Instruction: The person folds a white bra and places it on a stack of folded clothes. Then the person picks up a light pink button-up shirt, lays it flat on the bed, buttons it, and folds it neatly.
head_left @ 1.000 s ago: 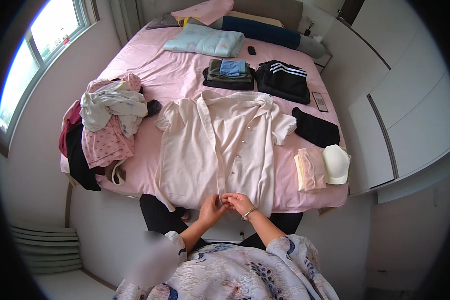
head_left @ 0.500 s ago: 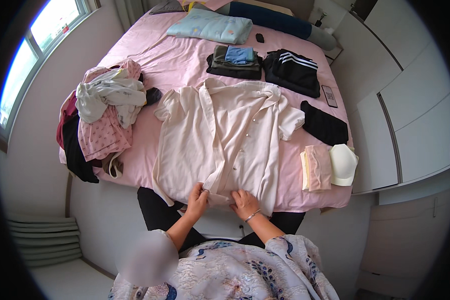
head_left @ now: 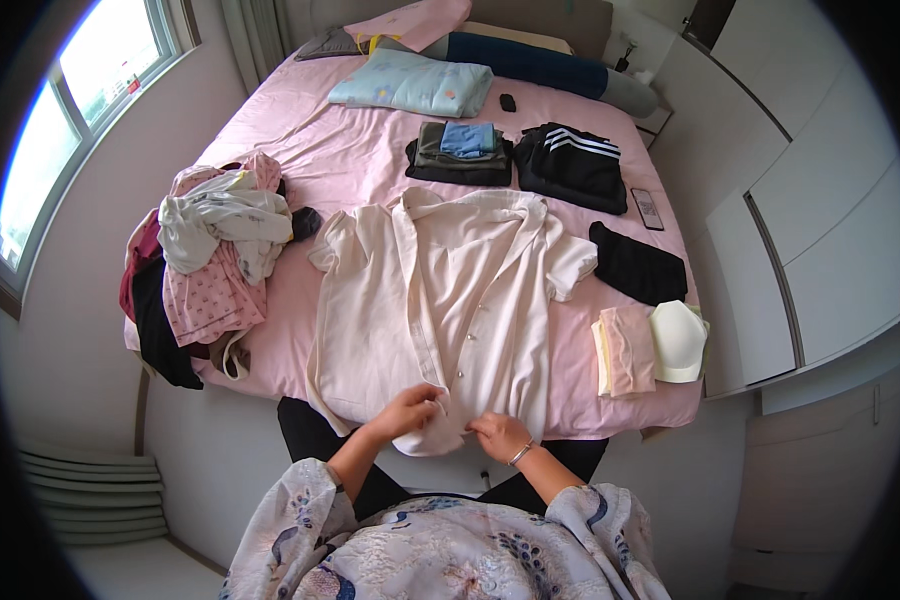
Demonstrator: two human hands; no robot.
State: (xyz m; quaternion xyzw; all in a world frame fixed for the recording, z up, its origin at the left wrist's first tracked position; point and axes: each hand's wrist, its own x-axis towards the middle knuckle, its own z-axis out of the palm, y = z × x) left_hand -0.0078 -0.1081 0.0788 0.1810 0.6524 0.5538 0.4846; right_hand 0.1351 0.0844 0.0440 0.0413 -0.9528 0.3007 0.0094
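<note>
Two spots on the cream shirt's [head_left: 430,310] lower front are in my grip: my left hand [head_left: 410,410] pinches the front edge near the hem, my right hand [head_left: 502,438] the hem beside it. The shirt lies spread on the pink-sheeted bed [head_left: 340,150], between a loose clothes heap [head_left: 215,265] and a folded black garment [head_left: 640,265]. The white cabinet [head_left: 820,200] looks closed, its contents hidden.

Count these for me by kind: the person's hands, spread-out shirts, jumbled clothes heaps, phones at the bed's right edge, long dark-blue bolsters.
Left hand and right hand: 2
Cream shirt: 1
Clothes heap: 1
Phone: 1
Bolster: 1
Total: 6
</note>
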